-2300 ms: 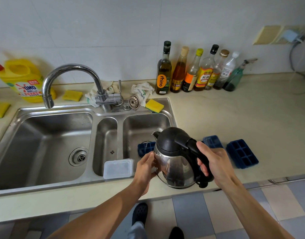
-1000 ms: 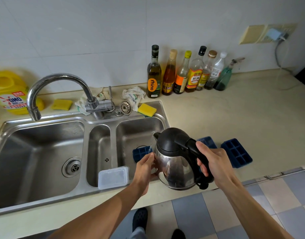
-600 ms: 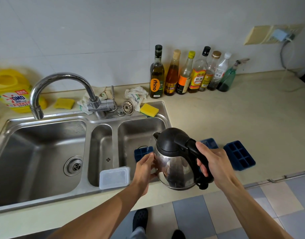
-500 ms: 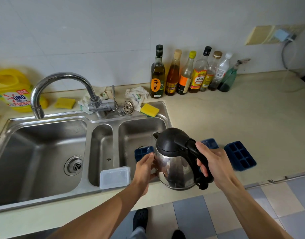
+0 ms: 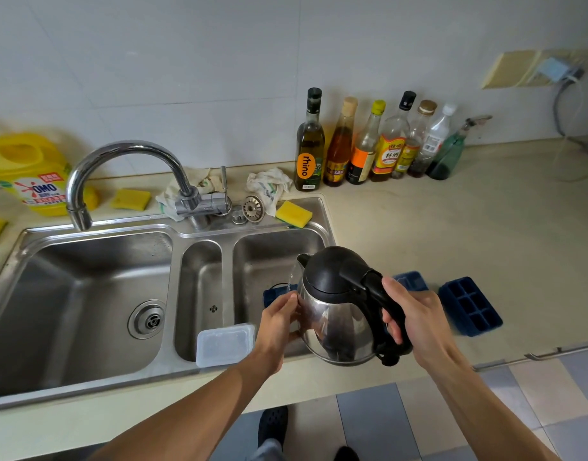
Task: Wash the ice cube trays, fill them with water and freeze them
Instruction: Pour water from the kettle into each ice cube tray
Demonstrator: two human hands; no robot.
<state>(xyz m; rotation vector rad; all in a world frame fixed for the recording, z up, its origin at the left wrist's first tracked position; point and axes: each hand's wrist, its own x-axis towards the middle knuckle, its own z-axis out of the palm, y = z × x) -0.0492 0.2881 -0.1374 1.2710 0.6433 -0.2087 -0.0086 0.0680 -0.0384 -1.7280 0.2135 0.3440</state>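
View from above of a person's two bare arms reaching over a pale worktop (image 5: 452, 227) with a steel three-basin sink (image 5: 96, 226). The right hand (image 5: 415, 322) has its fingers wrapped around the black handle of a steel electric kettle (image 5: 335, 322), which is held in the air and tipped to the left over the sink's right basin. The left hand (image 5: 279, 322) is laid against the kettle's shiny side, fingers only lightly bent, steadying it rather than gripping.

A thin thread of water (image 5: 291, 277) falls from the spout towards a dark blue ice cube tray (image 5: 274, 294) in the right basin, partly hidden by the left hand. A second blue tray (image 5: 410, 280) peeks out on the worktop behind the kettle. A third tray (image 5: 468, 306) lies in the open just right of the right hand, its compartments facing up.

A clear lidded plastic box (image 5: 225, 344) sits on the sink's front edge, beside the left wrist. A curved tap (image 5: 126, 158) arches over the left basin. A yellow sponge (image 5: 293, 213) rests on the sink's back rim, and a row of bottles (image 5: 369, 148) stands along the white wall.
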